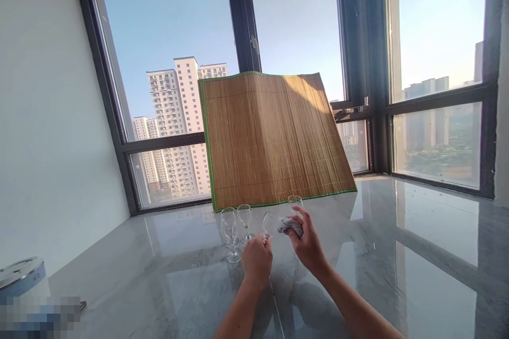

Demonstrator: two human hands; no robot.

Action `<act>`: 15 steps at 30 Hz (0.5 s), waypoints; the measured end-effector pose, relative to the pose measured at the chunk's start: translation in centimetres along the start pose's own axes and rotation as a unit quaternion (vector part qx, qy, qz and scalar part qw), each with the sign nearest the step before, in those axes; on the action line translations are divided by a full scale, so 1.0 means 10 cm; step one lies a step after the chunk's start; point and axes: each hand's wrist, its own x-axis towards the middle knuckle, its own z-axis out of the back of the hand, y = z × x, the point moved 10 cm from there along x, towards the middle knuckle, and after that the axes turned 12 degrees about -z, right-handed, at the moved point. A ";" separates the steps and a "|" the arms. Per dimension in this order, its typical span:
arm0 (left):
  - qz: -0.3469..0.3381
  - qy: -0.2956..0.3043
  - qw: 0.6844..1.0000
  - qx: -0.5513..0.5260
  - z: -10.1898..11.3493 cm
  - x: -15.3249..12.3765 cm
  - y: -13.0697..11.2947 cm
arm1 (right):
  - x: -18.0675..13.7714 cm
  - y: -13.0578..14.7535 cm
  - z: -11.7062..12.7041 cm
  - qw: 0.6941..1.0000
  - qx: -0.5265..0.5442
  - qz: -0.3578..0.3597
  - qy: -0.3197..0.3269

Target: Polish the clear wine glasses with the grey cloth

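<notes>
My left hand point(257, 260) is closed round the lower part of a clear wine glass point(269, 221), whose bowl tilts up beyond my fingers. Fingers hide most of its stem and foot. In my right hand point(309, 241) is a bunched grey-white cloth point(290, 226), pinched between thumb and fingers close to the glass's bowl. Left of my left hand stand several more stemmed glasses, among them a rear one point(244, 216) and a front one point(233, 254). Behind my right fingers shows the rim of another glass point(295, 199), its lower part hidden.
A bamboo mat point(274, 143) with green edging leans against the windows behind the glasses. The grey, glossy stone surface point(178, 286) reflects light. At the lower left stands a round, lidded container point(24, 278), partly covered by a pixelated patch. A white wall point(51, 116) bounds the left side.
</notes>
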 end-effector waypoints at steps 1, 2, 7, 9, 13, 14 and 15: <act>-0.002 0.002 1.000 0.027 0.02 0.00 0.00 | 0.01 0.01 0.05 1.000 -0.022 0.010 -0.018; -0.007 0.006 0.999 0.047 0.04 -0.01 -0.01 | 0.02 0.02 0.08 0.999 -0.042 0.015 -0.030; -0.054 0.027 0.994 0.089 0.04 -0.01 -0.08 | 0.08 0.01 0.09 0.993 -0.119 0.009 -0.010; -0.070 0.023 0.993 0.094 0.04 -0.01 -0.12 | 0.08 -0.03 0.09 0.992 -0.127 0.001 -0.009; -0.081 0.036 0.993 0.082 0.01 -0.02 -0.15 | 0.08 -0.14 -0.02 0.989 -0.130 -0.032 0.064; -0.082 0.044 0.993 0.077 0.00 -0.02 -0.15 | 0.08 -0.15 -0.05 0.988 -0.114 -0.046 0.090; -0.083 0.049 0.993 0.072 -0.01 -0.02 -0.15 | 0.07 -0.15 -0.07 0.988 -0.086 -0.065 0.112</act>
